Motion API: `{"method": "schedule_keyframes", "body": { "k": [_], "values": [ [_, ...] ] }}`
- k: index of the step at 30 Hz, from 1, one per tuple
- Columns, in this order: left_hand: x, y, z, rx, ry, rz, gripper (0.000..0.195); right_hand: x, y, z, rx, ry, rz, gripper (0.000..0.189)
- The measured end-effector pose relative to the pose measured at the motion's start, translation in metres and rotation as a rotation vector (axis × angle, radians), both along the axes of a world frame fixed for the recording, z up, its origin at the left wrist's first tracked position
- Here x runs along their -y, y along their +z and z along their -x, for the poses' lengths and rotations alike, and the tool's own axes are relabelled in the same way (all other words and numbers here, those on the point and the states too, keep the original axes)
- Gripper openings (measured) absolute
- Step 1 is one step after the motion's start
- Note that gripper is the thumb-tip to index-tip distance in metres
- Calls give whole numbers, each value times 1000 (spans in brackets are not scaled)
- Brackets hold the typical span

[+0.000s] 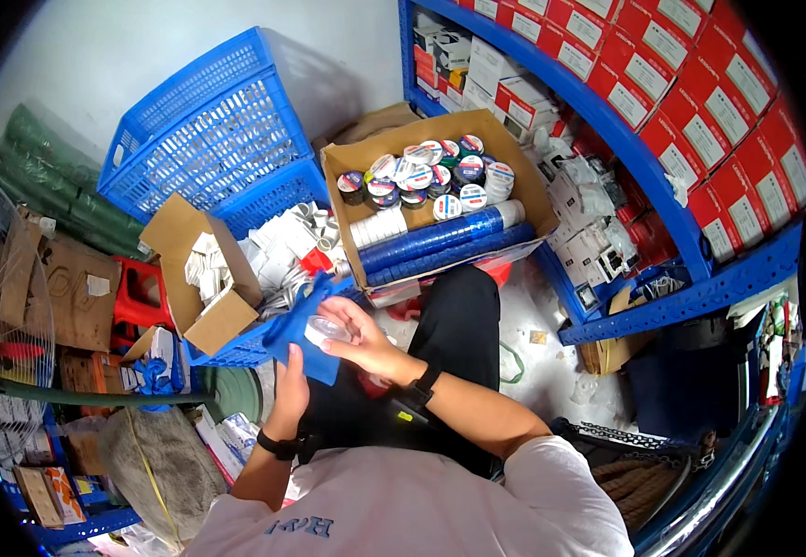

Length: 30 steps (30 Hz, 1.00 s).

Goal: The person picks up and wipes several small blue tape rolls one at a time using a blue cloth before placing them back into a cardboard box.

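My right hand grips a white tape roll between thumb and fingers, above my lap. A blue sheet, which looks like thin plastic wrapping, lies behind and beside the roll. My left hand holds that sheet from the near side with the thumb raised; its other fingers are hidden behind it. Just beyond my hands, an open cardboard box contains several loose tape rolls, mostly with white printed faces. Along its near side lie long stacks wrapped in blue.
To the left, a blue plastic crate holds white fittings and a smaller cardboard box. A blue metal rack with red cartons stands right. A red stool and wire fan guard are at left.
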<state>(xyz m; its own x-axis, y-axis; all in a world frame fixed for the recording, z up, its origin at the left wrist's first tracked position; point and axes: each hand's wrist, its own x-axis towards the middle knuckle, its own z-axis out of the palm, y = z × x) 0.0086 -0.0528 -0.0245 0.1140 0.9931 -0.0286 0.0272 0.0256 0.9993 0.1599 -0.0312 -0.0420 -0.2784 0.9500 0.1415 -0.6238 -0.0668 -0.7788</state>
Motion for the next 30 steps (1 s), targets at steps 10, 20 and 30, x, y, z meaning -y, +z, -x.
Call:
{"method": "schedule_keyframes", "body": {
  "k": [10,20,30],
  "values": [
    [8,0,-1,592,-47,254,50,5,0,3,393,-63,-86,61],
    [8,-8,7,53,-12,-5,44,-4,-8,9,237,-20,162,42],
    [-5,6,-6,545,-29,220,45,-3,-8,7,322,-61,-65,54]
  ]
}}
